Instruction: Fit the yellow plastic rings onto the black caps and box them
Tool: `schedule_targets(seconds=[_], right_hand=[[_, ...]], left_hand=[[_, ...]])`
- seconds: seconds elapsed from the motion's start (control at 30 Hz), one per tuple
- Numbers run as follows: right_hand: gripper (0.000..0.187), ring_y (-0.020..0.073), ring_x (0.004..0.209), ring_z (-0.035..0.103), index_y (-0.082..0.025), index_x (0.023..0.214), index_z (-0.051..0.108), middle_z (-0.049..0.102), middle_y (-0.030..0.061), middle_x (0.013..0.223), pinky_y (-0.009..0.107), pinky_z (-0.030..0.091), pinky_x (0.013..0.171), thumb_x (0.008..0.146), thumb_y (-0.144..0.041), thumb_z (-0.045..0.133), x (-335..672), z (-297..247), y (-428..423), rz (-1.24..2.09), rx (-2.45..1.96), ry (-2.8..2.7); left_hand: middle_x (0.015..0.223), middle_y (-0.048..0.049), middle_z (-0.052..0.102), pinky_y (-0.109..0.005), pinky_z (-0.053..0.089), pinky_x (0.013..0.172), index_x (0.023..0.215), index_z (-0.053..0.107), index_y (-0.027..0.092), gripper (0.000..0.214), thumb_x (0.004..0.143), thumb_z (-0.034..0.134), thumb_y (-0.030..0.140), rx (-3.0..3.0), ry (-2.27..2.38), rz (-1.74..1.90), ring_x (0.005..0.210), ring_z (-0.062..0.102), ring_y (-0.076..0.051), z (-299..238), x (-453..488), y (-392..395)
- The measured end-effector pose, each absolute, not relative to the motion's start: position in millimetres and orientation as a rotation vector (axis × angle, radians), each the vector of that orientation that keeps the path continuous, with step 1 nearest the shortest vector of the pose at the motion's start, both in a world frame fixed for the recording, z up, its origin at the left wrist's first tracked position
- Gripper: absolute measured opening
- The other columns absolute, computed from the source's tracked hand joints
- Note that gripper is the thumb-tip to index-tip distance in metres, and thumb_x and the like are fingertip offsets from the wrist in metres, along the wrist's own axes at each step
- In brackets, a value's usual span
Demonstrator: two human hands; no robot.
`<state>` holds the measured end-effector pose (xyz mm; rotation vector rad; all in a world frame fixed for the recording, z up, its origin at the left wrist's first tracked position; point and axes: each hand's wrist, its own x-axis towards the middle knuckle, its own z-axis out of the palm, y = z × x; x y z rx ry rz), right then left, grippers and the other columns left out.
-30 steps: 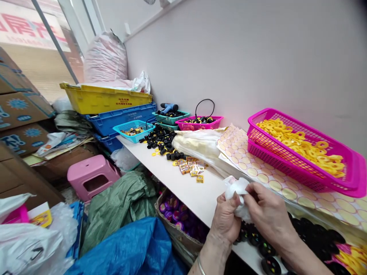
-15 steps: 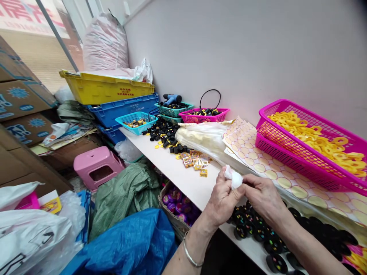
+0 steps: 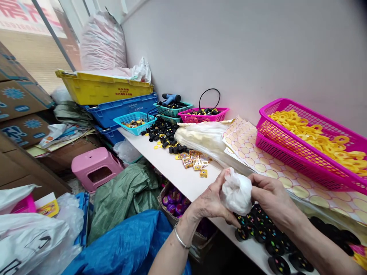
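Note:
Between my two hands is a crumpled white wad (image 3: 237, 191), thin like tissue or plastic film; I cannot tell which. My left hand (image 3: 211, 202), with a silver bangle at the wrist, holds its left side, its thumb stretched below the wad. On the right side, the bent fingers of my right hand (image 3: 266, 193) grip the wad's edge, their tips partly hidden. Below the hands, several round black pieces with coloured bits (image 3: 259, 229) cover the table. Small yellow printed packets (image 3: 197, 161) lie beyond my left hand.
At the right, a pink basket (image 3: 265, 126) holds yellow rings (image 3: 312, 131). A sticker sheet (image 3: 259, 164) lies in front of it. Black cylinders (image 3: 163, 131) are heaped farther along the table (image 3: 155, 156). Below stand a pink stool (image 3: 96, 164), tarps and a box of purple balls (image 3: 174, 202).
The white wad has opened out and looks much larger. My left hand has spread around it, its thumb moving down, while my right hand has shifted slightly right.

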<state>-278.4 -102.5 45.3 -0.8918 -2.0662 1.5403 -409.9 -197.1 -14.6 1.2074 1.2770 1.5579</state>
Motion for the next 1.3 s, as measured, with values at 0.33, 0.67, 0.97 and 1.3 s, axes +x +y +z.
schedule_targets(seconds=[0.33, 0.67, 0.97, 1.3], right_hand=[[0.01, 0.0121, 0.049, 0.04, -0.019, 0.063, 0.052, 0.044, -0.0042, 0.049, 0.023, 0.025, 0.045, 0.065, -0.021, 0.042, -279.0, 15.7, -78.8, 0.983, -0.997, -2.463], [0.007, 0.0151, 0.059, 0.05, -0.02, 0.073, 0.052, 0.053, -0.0008, 0.064, 0.026, 0.038, 0.056, 0.07, -0.021, 0.045, -261.7, 23.0, -60.9, 0.837, -0.904, -2.293], [0.017, 0.0145, 0.076, 0.052, -0.019, 0.096, 0.053, 0.053, 0.0028, 0.087, 0.026, 0.04, 0.068, 0.082, -0.021, 0.044, -303.0, 3.3, -108.2, 1.127, -0.542, -2.176], [0.021, 0.014, 0.071, 0.049, -0.019, 0.077, 0.06, 0.054, 0.0014, 0.075, 0.025, 0.037, 0.066, 0.084, -0.023, 0.041, -301.1, 10.3, -101.9, 1.327, -0.376, -2.277]], left_hand=[[0.048, 0.0032, 0.047, -0.018, 0.02, 0.038, 0.076, 0.071, 0.007, 0.027, 0.05, 0.068, 0.013, 0.691, 1.209, 1.609, 0.037, 0.031, -0.002, -37.2, -418.8, -181.3], [0.057, 0.0016, 0.061, -0.017, 0.034, 0.048, 0.062, 0.067, 0.011, 0.019, 0.045, 0.064, 0.005, 0.392, 1.418, 1.97, 0.049, 0.048, -0.006, -73.9, -460.7, -194.4], [0.064, -0.0034, 0.066, -0.022, 0.041, 0.053, 0.072, 0.069, 0.009, 0.034, 0.039, 0.07, 0.003, 0.339, 1.167, 1.836, 0.054, 0.056, -0.012, -61.6, -439.3, -190.0], [0.057, 0.0024, 0.054, -0.02, 0.036, 0.053, 0.071, 0.065, 0.012, 0.023, 0.054, 0.053, 0.003, 0.602, 1.306, 1.946, 0.053, 0.045, -0.008, -55.4, -425.9, -199.5]])
